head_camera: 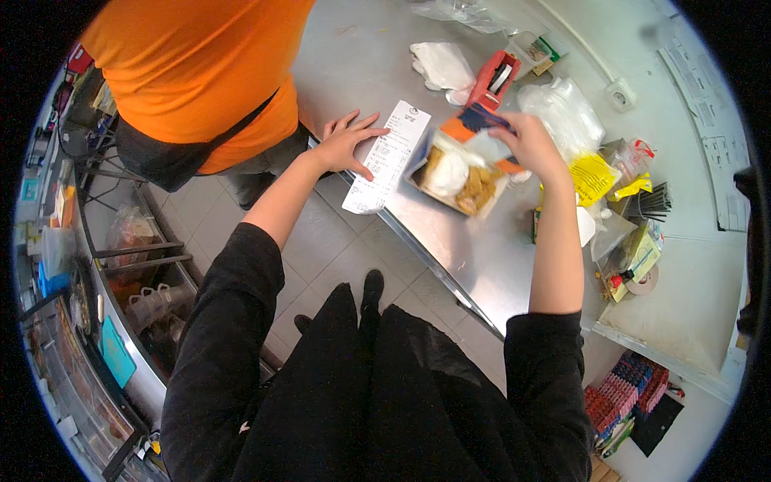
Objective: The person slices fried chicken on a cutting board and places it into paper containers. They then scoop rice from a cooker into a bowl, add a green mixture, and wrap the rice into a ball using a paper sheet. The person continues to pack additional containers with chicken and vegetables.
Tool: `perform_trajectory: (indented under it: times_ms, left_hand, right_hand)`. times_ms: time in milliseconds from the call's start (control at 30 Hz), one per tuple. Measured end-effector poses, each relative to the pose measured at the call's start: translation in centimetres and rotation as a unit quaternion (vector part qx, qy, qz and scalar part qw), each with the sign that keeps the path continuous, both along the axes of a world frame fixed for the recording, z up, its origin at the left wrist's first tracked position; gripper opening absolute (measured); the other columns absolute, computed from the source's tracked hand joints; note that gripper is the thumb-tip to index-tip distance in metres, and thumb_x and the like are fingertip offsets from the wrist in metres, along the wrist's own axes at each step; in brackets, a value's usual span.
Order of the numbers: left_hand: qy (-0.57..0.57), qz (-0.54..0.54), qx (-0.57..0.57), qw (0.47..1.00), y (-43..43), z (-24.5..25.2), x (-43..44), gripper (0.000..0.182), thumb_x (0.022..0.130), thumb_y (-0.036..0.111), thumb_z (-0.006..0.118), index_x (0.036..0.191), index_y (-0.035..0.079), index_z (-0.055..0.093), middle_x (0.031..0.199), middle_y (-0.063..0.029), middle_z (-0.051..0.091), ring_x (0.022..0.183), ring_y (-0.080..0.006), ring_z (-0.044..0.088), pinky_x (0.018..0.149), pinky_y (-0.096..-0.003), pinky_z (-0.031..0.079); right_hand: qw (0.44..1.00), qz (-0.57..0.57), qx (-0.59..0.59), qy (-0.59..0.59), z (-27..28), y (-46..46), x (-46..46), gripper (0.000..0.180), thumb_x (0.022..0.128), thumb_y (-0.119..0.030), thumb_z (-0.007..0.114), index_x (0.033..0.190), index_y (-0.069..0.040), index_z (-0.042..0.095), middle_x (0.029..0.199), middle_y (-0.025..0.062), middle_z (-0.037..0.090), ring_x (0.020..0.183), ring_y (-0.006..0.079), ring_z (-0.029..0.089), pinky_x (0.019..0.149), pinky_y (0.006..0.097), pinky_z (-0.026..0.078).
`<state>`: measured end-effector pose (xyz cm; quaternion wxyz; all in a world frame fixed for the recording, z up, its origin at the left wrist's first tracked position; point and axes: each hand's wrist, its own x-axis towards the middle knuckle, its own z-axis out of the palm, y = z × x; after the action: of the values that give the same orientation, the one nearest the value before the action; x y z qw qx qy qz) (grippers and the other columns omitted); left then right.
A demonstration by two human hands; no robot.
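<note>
A long printed paper receipt (388, 159) lies on the steel table, one end past its front edge. My left hand (348, 144) has its fingers spread, with fingertips and thumb at the receipt's left edge. Just right of it is a takeaway food box (464, 178), its lid raised. White rice (446, 173) and a yellow-brown food (479, 190) fill the box. With thumb and fingers, my right hand (530, 141) pinches the navy and orange lid (479, 117) at the box's far side. Motion blur hides the exact grip.
A person in an orange shirt (205, 72) stands close on the left. Behind the box are a red tape dispenser (494, 81), white gloves (443, 66) and clear plastic bags (560, 114). Yellow packaging (593, 179) and black straws (653, 202) are at the right. The table (355, 54) has a metal front edge.
</note>
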<state>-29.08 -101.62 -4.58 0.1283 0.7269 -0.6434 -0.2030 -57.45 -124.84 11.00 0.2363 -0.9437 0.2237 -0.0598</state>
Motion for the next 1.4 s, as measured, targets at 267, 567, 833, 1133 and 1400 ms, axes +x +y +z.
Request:
perform_trajectory:
  times_ms: [267, 567, 833, 1133, 1400]
  left_hand:
    - [0.022, -0.032, 0.043, 0.998, -0.2, 0.8, 1.5, 0.126, 0.044, 0.047, 0.094, 0.155, 0.038, 0.035, 0.169, -0.0005, 0.014, 0.155, -0.0333, 0.009, 0.119, -0.0565, 0.008]
    - [0.029, -0.033, 0.064, 0.997, -0.3, 0.7, 1.4, 0.121, 0.052, 0.049, 0.090, 0.157, 0.040, 0.030, 0.170, -0.0015, 0.009, 0.156, -0.0290, 0.000, 0.120, -0.0530, 0.002]
    - [0.021, -0.002, 0.080, 0.997, -0.7, -0.4, 1.0, 0.093, 0.072, 0.035, 0.072, 0.156, 0.043, 0.032, 0.170, 0.0016, 0.009, 0.157, -0.0244, -0.001, 0.121, -0.0499, 0.000]
    - [-0.007, 0.002, 0.060, 0.998, -0.7, -1.3, 0.9, 0.085, 0.077, 0.032, 0.059, 0.156, 0.045, 0.031, 0.170, 0.0038, 0.009, 0.157, -0.0240, 0.003, 0.121, -0.0483, 0.001]
    - [0.024, 0.018, 0.024, 0.999, -1.2, -1.9, 1.2, 0.080, 0.082, 0.033, 0.058, 0.157, 0.041, 0.030, 0.169, 0.0013, 0.018, 0.156, -0.0266, 0.009, 0.121, -0.0483, 0.003]
  right_hand:
    - [0.985, -0.097, -0.041, -0.134, 1.5, -3.1, 2.0, 0.049, 0.083, -0.029, 0.079, 0.121, -0.003, 0.063, 0.106, 0.0178, 0.070, 0.098, 0.0354, 0.067, 0.086, 0.0412, 0.052]
    - [0.941, -0.211, -0.252, 0.078, -10.1, 6.6, -8.8, 0.058, 0.084, -0.032, 0.075, 0.139, -0.030, 0.058, 0.152, 0.0163, 0.043, 0.130, 0.0493, 0.046, 0.105, 0.0507, 0.046]
    - [0.933, -0.272, -0.235, -0.012, -17.5, 12.9, -8.2, 0.063, 0.085, 0.009, 0.055, 0.138, -0.026, 0.061, 0.148, 0.0055, 0.053, 0.129, 0.0452, 0.048, 0.107, 0.0458, 0.046]
    - [0.952, -0.202, -0.178, -0.149, -17.2, 22.8, -4.1, 0.046, 0.086, 0.004, 0.061, 0.127, -0.017, 0.070, 0.136, 0.0011, 0.064, 0.125, 0.0370, 0.053, 0.105, 0.0427, 0.046]
    - [0.876, -0.335, -0.317, -0.139, -13.9, 14.4, -6.4, 0.069, 0.091, -0.046, 0.065, 0.151, -0.019, 0.044, 0.161, 0.0113, 0.034, 0.143, 0.0453, 0.033, 0.111, 0.0676, 0.021]
